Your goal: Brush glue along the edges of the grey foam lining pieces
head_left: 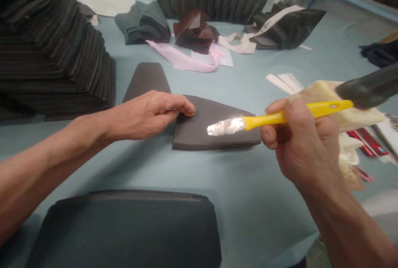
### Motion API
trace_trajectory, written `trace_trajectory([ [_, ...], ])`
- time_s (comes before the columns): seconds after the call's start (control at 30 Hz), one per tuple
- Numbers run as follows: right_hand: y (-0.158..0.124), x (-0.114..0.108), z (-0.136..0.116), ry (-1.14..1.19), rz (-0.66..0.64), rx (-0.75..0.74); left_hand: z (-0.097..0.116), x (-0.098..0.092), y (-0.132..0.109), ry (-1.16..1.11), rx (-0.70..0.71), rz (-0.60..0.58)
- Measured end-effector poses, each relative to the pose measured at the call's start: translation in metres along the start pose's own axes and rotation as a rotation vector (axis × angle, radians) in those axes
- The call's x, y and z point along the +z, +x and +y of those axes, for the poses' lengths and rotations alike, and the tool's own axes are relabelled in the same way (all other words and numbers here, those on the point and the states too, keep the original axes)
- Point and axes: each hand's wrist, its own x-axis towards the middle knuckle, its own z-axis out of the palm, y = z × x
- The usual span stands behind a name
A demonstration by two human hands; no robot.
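Note:
My right hand (pixel 306 135) grips a brush (pixel 259 122) by its yellow handle. The brush's head end is silvery white and points left, over a small stack of dark grey tapered pieces (pixel 214 112). Whether it touches the top piece I cannot tell. My left hand (pixel 152 114) reaches in from the left with nothing visible in it, its fingers bent loosely and their tips at the left part of that stack. Just behind this hand lies another dark tapered piece (pixel 147 77), partly covered by it.
Tall dark stacks (pixel 77 64) rise at left. A dark stack (pixel 133 230) lies in front on the blue-green table (pixel 248 201). Behind are a pink strip (pixel 186 58) and bundled pieces (pixel 146 23). At right are a yellowish block (pixel 357 123), a dark cylinder (pixel 370 87) and white strips (pixel 284 82).

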Motion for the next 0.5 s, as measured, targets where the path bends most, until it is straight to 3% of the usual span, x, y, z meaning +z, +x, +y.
trace_trajectory([
  [0.3, 0.042, 0.012, 0.007, 0.026, 0.071, -0.021, 0.004, 0.019, -0.014, 0.162, 0.276, 0.129],
  [0.4, 0.036, 0.018, 0.007, 0.032, 0.039, -0.038, -0.001, 0.018, -0.013, 0.104, 0.276, 0.122],
  [0.5, 0.02, 0.025, 0.006, 0.036, -0.047, -0.032, -0.006, 0.012, -0.011, 0.024, 0.18, 0.079],
])
